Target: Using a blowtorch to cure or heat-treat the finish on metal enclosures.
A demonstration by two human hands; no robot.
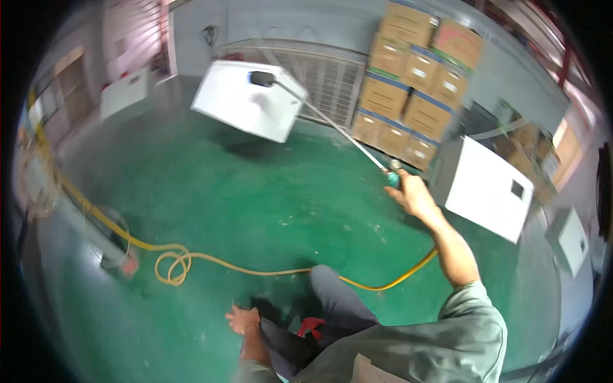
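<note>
Right hand closed round wand | left hand loosely open, apparently empty | wand's dark head overlaps white box in view; wrist dip could scuff it | looped hose could snag, jerking aim

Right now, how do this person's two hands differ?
The right hand grips the greenish handle of a long wand; the left hand appears to hold nothing. The right hand is stretched out well away from the body; the left hand is lower in view, beside the legs. Both hands are bare, seen against the green floor.
</note>
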